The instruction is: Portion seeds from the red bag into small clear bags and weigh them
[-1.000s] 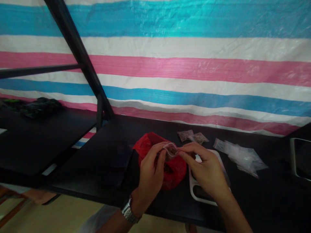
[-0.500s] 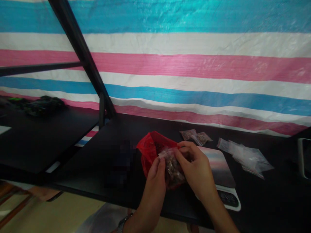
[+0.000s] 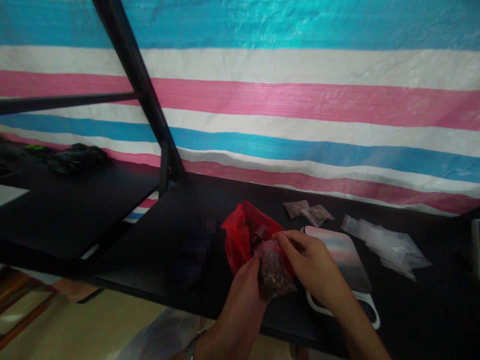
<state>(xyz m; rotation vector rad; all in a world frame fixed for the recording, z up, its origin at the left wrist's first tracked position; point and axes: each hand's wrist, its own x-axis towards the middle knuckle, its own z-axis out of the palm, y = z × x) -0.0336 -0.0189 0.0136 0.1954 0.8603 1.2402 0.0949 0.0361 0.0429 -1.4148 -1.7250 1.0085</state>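
My left hand is closed on the lower left side of a small clear zip bag, thumb in front. The zip bag is filled with brownish dried bits and leans towards me. At its top right edge my right hand pinches with thumb and forefinger; the other fingers are curled and partly hidden. Directly behind the zip bag stands a red plastic bag, mouth gaping, with dark contents inside. To the right, partly under my right forearm, lies a flat white scale with a shiny plate.
Two small filled zip bags lie behind the scale. A stack of flat clear bags is at right on the black table. A slanted black metal post stands at left, before a striped sheet. Dark bundled stuff sits far left.
The view has shifted slightly, so things appear further right. The filled zip bag has come lower and in front of the red bag, whose inside shows more. Both hands still hold the zip bag.
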